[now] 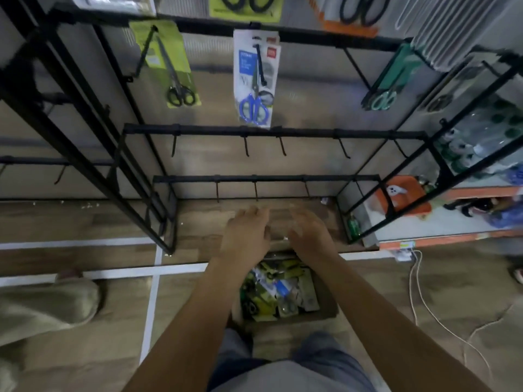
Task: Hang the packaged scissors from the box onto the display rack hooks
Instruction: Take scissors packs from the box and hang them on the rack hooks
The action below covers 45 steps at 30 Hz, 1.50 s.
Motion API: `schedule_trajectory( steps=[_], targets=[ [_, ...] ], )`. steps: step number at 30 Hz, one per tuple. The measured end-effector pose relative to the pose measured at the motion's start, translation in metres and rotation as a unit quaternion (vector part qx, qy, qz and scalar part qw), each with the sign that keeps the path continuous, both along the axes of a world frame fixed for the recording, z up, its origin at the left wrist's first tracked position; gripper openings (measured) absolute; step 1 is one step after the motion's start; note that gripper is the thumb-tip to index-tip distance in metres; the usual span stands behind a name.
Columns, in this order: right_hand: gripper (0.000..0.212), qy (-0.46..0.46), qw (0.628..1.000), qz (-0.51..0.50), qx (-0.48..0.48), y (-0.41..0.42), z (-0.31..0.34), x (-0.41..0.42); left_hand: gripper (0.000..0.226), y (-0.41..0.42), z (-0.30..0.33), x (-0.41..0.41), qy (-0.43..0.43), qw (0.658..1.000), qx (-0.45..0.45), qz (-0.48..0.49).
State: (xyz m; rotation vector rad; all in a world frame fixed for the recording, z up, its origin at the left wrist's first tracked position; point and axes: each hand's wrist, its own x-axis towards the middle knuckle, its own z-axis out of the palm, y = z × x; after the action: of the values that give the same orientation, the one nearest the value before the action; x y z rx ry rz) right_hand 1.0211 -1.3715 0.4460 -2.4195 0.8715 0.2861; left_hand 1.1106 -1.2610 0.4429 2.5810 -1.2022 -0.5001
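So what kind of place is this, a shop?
Probably a shop, or a mock-up of one. Packaged scissors, like the blue-handled pair, hang from hooks on a black display rack, and a cardboard box of more packets sits on the floor, ready to be hung.

a white cable [421, 292] trails over the wooden floor [85, 349].
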Motion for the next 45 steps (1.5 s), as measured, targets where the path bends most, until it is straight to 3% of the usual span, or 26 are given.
schedule_trajectory(
  steps=[5,10,15,20,24,27,30,33,37,40,45],
  targets=[
    [0.048,-0.007,0.998,-0.021,0.054,-0.027,-0.026,-0.066,0.049,-0.015,-0.024,-0.064,0.008,0.999,0.017,0.048],
    [0.045,-0.005,0.998,0.016,0.055,-0.061,-0.051,-0.140,0.047,-0.029,-0.057,-0.142,0.081,0.989,0.001,0.124],
    [0.043,-0.010,0.994,-0.022,0.104,-0.095,-0.078,-0.210,0.043,-0.037,-0.090,-0.218,0.117,0.982,0.020,0.145],
    [0.042,0.028,0.988,-0.054,0.144,-0.110,-0.122,-0.236,0.037,-0.032,-0.135,-0.224,0.140,0.977,0.026,0.160],
    [0.041,0.052,0.986,-0.044,0.153,-0.126,-0.211,-0.226,0.038,-0.033,-0.221,-0.181,0.139,0.976,0.059,0.156],
    [0.038,0.061,0.979,-0.079,0.178,-0.130,-0.332,-0.206,0.032,-0.036,-0.329,-0.159,0.158,0.967,0.082,0.184],
    [0.033,0.112,0.969,-0.112,0.192,-0.128,-0.468,-0.197,0.030,-0.038,-0.450,-0.156,0.232,0.938,0.115,0.231],
    [0.033,0.134,0.975,-0.093,0.149,-0.140,-0.572,-0.172,0.026,-0.042,-0.551,-0.131,0.261,0.922,0.058,0.279],
    [0.042,0.046,0.998,-0.017,0.035,-0.167,-0.648,-0.114,0.036,-0.052,-0.636,-0.070,0.177,0.929,-0.005,0.326],
    [0.061,-0.021,0.996,0.063,-0.066,-0.182,-0.671,-0.073,0.043,-0.058,-0.666,-0.040,0.140,0.940,-0.033,0.310],
    [0.067,0.068,0.971,0.188,-0.134,-0.182,-0.675,-0.031,0.036,-0.059,-0.680,-0.031,0.148,0.946,0.011,0.288]
  ],
)
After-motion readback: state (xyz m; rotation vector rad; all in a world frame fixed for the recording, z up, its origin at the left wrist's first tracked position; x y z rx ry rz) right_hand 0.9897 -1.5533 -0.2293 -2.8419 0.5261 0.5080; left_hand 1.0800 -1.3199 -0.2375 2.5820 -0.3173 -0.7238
